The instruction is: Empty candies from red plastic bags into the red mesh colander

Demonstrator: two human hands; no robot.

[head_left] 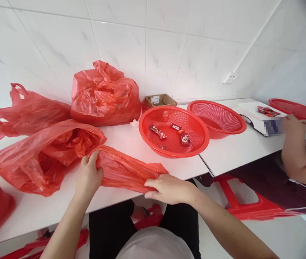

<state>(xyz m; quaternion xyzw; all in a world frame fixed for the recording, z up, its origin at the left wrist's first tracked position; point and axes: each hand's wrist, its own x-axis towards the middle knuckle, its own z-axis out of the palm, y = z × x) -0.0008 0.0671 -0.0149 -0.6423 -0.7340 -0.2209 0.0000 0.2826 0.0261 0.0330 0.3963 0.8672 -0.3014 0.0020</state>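
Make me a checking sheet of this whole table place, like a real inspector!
Surface: white table, with a gap near the front basket.
Things in hand: stretched red plastic, against a gaping red bag; whether they join is unclear.
Clutter: small packets in the front basket; a bulky red bag, second basket and open carton behind.
Hands: left hand and right hand both pinch the stretched plastic.
Cables: white cable, right side.
Surroundings: tiled wall with a socket; another person's arm.
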